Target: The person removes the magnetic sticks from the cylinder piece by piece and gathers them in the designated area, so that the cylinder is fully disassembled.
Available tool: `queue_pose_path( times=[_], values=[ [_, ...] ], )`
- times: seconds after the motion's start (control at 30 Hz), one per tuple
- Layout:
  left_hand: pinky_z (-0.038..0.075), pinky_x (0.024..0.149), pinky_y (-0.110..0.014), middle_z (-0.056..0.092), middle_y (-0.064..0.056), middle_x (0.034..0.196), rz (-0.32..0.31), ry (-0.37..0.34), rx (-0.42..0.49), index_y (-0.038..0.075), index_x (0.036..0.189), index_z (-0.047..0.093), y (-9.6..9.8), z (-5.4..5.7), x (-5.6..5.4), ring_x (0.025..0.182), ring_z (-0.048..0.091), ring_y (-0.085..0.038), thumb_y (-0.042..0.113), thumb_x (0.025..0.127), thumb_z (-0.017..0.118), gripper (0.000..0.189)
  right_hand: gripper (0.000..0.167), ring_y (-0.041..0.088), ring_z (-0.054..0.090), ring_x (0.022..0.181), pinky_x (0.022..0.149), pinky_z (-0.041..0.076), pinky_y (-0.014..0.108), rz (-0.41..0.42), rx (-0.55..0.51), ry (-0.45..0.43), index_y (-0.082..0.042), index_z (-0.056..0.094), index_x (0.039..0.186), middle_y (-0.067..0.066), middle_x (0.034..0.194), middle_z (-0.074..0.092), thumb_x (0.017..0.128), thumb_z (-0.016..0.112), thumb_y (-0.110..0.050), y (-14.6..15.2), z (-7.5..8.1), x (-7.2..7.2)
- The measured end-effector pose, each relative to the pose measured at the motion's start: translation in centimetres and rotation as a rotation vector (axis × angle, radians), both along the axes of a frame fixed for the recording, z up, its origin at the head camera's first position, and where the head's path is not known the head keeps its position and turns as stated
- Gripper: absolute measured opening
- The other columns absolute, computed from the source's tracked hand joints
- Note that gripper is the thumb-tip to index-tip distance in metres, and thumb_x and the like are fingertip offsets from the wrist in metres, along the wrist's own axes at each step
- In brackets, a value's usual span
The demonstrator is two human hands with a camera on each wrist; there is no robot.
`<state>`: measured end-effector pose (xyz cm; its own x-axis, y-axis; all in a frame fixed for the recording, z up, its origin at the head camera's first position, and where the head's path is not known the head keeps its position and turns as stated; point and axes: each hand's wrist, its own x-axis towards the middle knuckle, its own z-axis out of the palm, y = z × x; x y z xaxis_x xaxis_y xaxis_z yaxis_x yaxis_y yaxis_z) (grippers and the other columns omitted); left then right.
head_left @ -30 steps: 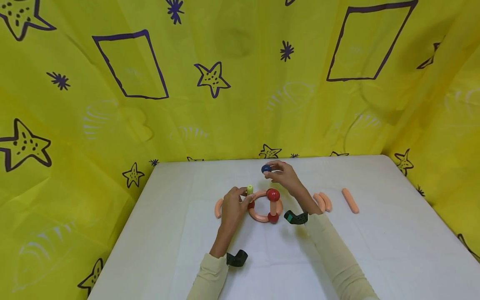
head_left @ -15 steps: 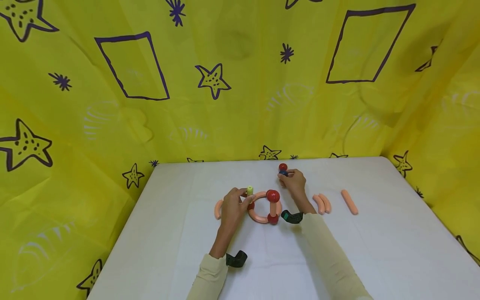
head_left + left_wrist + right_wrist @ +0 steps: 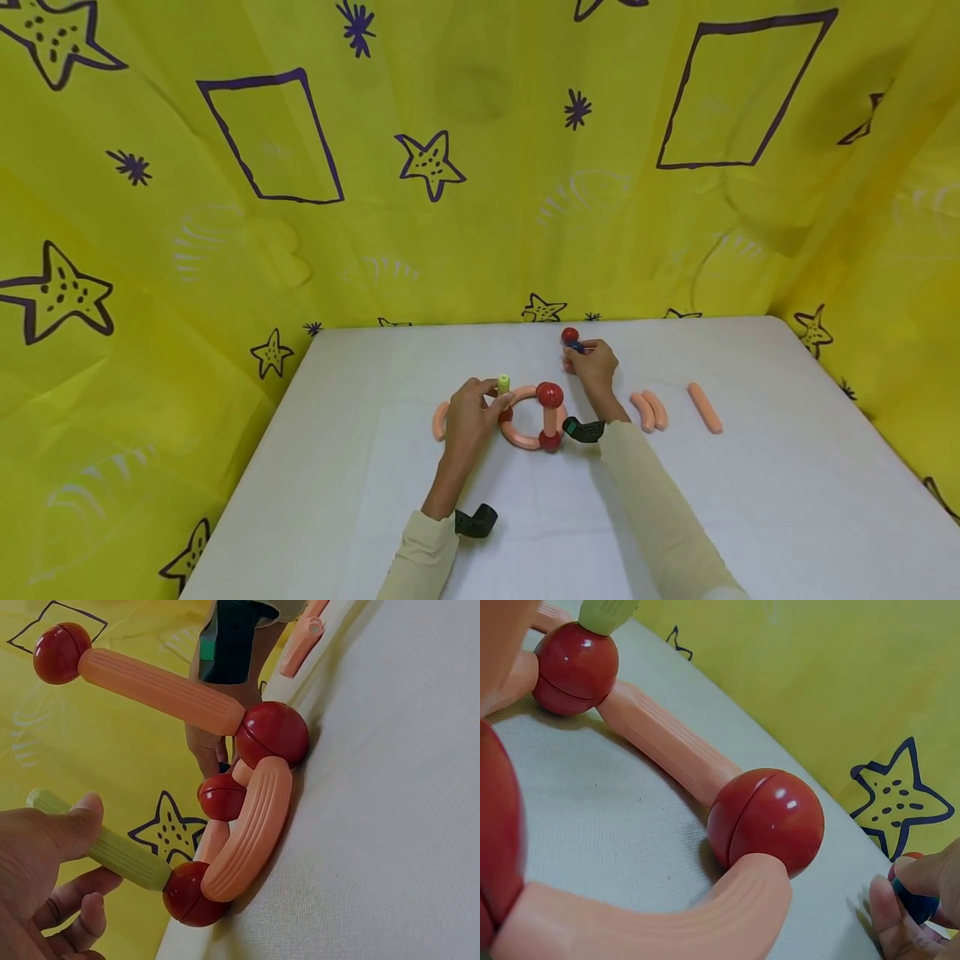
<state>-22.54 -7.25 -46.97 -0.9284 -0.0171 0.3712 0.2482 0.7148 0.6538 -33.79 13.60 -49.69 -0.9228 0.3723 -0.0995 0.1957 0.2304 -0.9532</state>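
My left hand (image 3: 465, 412) pinches a ribbed light green stick (image 3: 124, 851) between thumb and fingers. That stick rises from a red ball (image 3: 193, 894) of a ring made of curved peach sticks (image 3: 251, 829) and red balls. Another ball of the ring carries an upright peach stick (image 3: 550, 421) topped by a red ball (image 3: 551, 394). At the back of the table, my right hand (image 3: 597, 365) holds a dark blue ball (image 3: 916, 901) in its fingertips. Right beside it is a loose red ball (image 3: 570, 334), mostly hidden in the right wrist view.
Two curved peach sticks (image 3: 648, 411) lie side by side right of the ring, with a straight peach stick (image 3: 705, 407) farther right. One more curved stick (image 3: 439, 422) shows partly behind my left hand. A yellow patterned curtain (image 3: 480, 250) borders the white table (image 3: 787, 500).
My right hand has carried the blue ball rightward and down to beside the loose red ball at the back. My left hand keeps its hold on the green stick.
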Motion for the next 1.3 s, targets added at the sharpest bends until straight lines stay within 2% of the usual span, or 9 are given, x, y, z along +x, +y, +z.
queue_pose_path(
  times=[0.3,0.47,0.7,1.07,1.17,1.3],
  values=[
    [0.038,0.054,-0.017,0.068,-0.006,0.089,-0.018,-0.044,0.004,0.012,0.107,0.075,0.3,0.0,0.1,0.066,0.048,-0.008,0.033,0.087,0.073,0.028,0.045,-0.002,0.060,0.055,0.055,0.050,0.012,-0.062,-0.124,0.058,0.006,0.045,0.132,0.027,0.113,0.060,0.093,0.062,-0.008,0.6,-0.3,-0.2],
    [0.037,0.052,-0.017,0.068,-0.007,0.088,-0.012,-0.046,-0.005,0.012,0.108,0.075,0.4,0.1,0.0,0.065,0.047,-0.009,0.033,0.087,0.073,0.030,0.046,-0.005,0.059,0.055,0.055,0.050,0.011,-0.079,-0.166,0.089,0.007,0.041,0.138,0.029,0.118,0.058,0.095,0.056,-0.001,1.1,-0.5,-0.6],
    [0.037,0.052,-0.017,0.065,-0.006,0.084,-0.010,-0.048,-0.005,0.012,0.107,0.075,0.5,-0.1,0.1,0.065,0.047,-0.009,0.032,0.087,0.073,0.028,0.044,-0.002,0.060,0.063,0.058,0.050,0.009,-0.117,-0.148,0.058,0.002,0.040,0.141,0.025,0.124,0.055,0.098,0.050,-0.002,1.5,-0.9,-0.9],
    [0.036,0.050,-0.016,0.063,-0.007,0.080,-0.007,-0.024,-0.016,0.010,0.107,0.075,0.4,0.1,0.1,0.063,0.046,-0.008,0.031,0.087,0.074,0.029,0.047,0.010,0.068,0.080,0.062,0.052,0.011,-0.105,-0.172,0.040,-0.001,0.038,0.143,0.022,0.127,0.050,0.098,0.051,-0.002,1.7,-0.7,-0.9],
    [0.037,0.051,-0.016,0.066,-0.007,0.084,-0.005,-0.022,-0.019,0.010,0.107,0.075,0.3,0.1,0.1,0.064,0.048,-0.008,0.031,0.087,0.073,0.029,0.048,0.012,0.069,0.080,0.061,0.051,0.011,-0.102,-0.161,0.037,-0.001,0.037,0.144,0.023,0.129,0.049,0.098,0.051,-0.002,1.7,-0.7,-0.9],
    [0.039,0.054,-0.016,0.068,-0.004,0.090,0.007,-0.029,-0.024,0.011,0.109,0.074,0.2,0.0,0.1,0.066,0.050,-0.008,0.033,0.087,0.073,0.031,0.048,0.006,0.066,0.069,0.059,0.051,0.012,-0.096,-0.128,0.045,-0.001,0.037,0.145,0.023,0.128,0.047,0.099,0.051,-0.004,1.6,-0.7,-0.9]
  ],
)
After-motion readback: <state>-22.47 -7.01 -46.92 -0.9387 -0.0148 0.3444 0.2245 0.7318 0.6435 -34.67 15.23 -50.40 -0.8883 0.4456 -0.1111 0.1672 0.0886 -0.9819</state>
